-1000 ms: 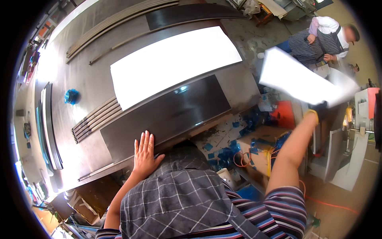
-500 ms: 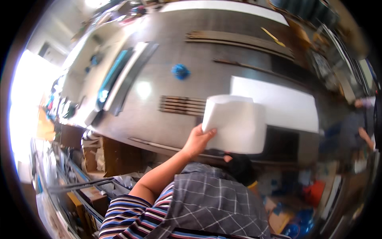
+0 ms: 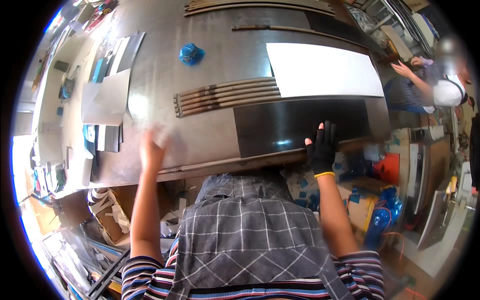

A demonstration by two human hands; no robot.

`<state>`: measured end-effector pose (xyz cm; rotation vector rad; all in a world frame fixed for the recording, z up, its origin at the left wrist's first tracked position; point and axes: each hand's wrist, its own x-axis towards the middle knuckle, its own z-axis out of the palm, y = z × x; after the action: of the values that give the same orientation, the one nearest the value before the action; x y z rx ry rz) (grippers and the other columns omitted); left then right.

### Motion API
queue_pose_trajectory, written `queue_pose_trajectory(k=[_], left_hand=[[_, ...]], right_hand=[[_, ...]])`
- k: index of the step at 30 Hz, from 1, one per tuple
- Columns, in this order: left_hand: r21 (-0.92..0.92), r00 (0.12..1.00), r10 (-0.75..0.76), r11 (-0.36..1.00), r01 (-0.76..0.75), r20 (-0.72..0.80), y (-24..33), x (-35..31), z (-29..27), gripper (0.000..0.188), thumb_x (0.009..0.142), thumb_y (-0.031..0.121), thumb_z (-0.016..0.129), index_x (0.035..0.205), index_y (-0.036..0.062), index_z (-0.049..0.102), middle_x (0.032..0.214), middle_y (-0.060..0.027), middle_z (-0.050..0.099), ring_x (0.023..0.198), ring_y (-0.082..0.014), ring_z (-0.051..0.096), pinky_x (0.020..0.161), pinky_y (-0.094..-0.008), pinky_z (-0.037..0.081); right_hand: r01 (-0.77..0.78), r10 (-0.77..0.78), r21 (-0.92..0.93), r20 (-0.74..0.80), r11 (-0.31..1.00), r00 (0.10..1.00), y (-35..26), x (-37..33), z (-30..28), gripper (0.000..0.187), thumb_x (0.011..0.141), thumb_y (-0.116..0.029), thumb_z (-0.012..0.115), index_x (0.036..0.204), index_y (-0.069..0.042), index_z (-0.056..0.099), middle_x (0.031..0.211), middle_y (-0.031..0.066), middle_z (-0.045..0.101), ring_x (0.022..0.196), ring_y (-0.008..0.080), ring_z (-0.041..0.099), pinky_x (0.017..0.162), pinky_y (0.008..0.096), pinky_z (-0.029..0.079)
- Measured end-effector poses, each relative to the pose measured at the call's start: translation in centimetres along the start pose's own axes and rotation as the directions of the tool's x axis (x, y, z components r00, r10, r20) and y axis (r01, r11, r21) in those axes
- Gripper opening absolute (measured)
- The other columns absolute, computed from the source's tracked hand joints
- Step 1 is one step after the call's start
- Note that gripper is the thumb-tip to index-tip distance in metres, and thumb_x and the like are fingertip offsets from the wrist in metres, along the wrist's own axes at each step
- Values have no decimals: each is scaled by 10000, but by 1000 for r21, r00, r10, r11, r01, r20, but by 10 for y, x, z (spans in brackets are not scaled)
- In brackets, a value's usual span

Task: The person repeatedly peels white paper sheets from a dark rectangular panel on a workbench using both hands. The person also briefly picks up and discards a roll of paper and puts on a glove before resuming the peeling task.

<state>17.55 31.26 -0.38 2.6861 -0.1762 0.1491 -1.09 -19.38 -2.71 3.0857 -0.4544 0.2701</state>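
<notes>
My left hand (image 3: 155, 146) is over the near left part of the table, blurred by motion; its fingers look spread, with nothing in them. A pale sheet (image 3: 106, 99) lies to its left, across several strips. My right hand (image 3: 323, 146) wears a black glove with bare fingertips and a yellow cuff. Its fingers stretch out over the right part of a glossy black sheet (image 3: 300, 120) at the near edge; whether they touch it I cannot tell. Behind that sheet lies a white sheet (image 3: 325, 69), and to its left several thin brown bars (image 3: 225, 95) lie side by side.
A blue plastic-wrapped object (image 3: 191, 54) sits on the grey table (image 3: 200, 155). Long bars (image 3: 260, 6) lie at the back. Another person (image 3: 435, 82) stands on the right. Below the near edge are a cardboard box (image 3: 112, 215) and blue plastic (image 3: 382, 215).
My left hand has let go of the pale folded sheet and swung left; a pale sheet now lies over the left strips. My right hand has come up over the black sheet. The view has shifted.
</notes>
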Motion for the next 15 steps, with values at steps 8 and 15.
queue_pose_trajectory(k=[8, 15], left_hand=[[-53, 906, 385, 923, -382, 174, 68, -98, 19, 244, 674, 224, 812, 820, 95, 666, 843, -49, 621, 798, -269, 594, 684, -388, 501], [-77, 849, 510, 860, -504, 142, 66, -88, 25, 226, 687, 199, 807, 822, 82, 668, 824, -44, 628, 748, -259, 603, 646, -373, 509]], right_hand=[[56, -54, 39, -47, 998, 997, -18, -9, -7, 702, 854, -402, 624, 1380, -2, 390, 1474, 242, 344, 1401, 430, 258, 1165, 564, 165], [166, -276, 575, 109, 801, 955, -185, -30, -29, 840, 793, -508, 659, 1375, 28, 376, 1461, 296, 315, 1383, 464, 268, 1142, 597, 168]])
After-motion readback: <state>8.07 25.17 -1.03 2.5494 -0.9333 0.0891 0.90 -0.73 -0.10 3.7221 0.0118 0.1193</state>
